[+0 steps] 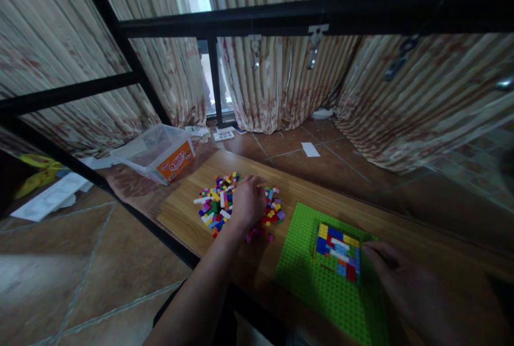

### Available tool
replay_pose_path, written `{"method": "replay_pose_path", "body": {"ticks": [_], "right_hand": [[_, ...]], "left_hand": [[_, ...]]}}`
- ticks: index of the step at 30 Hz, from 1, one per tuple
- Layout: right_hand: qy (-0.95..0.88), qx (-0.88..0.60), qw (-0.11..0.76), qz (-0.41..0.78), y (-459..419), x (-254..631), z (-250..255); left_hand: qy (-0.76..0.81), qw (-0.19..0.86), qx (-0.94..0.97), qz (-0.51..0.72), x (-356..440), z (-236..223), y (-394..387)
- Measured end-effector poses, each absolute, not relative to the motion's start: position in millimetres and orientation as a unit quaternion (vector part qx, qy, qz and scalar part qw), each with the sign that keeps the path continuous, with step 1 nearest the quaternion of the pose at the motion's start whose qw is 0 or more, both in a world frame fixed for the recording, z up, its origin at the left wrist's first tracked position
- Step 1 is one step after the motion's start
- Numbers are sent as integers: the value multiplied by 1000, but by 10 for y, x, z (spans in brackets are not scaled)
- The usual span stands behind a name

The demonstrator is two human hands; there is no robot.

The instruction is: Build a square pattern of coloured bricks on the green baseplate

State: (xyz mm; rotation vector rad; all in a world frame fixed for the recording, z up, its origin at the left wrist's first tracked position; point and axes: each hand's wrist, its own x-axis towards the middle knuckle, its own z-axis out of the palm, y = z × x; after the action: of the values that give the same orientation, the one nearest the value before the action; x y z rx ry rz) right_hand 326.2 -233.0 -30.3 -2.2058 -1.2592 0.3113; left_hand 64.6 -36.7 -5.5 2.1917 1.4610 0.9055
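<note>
Left forearm (211,281) is being stretched out, left hand (249,201) being curled over loose bricks (223,200), its grip hidden. Right hand (397,273) is being held, fingers bent, just beside the brick block (339,249) on the green baseplate (295,249), near right; any hold cannot be told. Bricks are presumably being found light, stiff, best side-pinched. Far left, a clear bin (175,163) is being seen, contents indistinct.

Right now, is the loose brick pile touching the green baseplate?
Apart: the head view shows bare wooden tabletop between the loose brick pile and the green baseplate.
</note>
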Motion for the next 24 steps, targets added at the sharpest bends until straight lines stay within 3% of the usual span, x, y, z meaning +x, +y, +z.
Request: {"method": "replay_pose_path", "body": {"ticks": [9, 24], "right_hand": [[-429, -854, 237, 173, -2252, 3183, -274], [-429, -845, 258, 186, -2253, 3098, -168]], "left_hand": [[482, 67, 854, 183, 894, -142, -267], [513, 63, 844, 139, 981, -189, -238]]}}
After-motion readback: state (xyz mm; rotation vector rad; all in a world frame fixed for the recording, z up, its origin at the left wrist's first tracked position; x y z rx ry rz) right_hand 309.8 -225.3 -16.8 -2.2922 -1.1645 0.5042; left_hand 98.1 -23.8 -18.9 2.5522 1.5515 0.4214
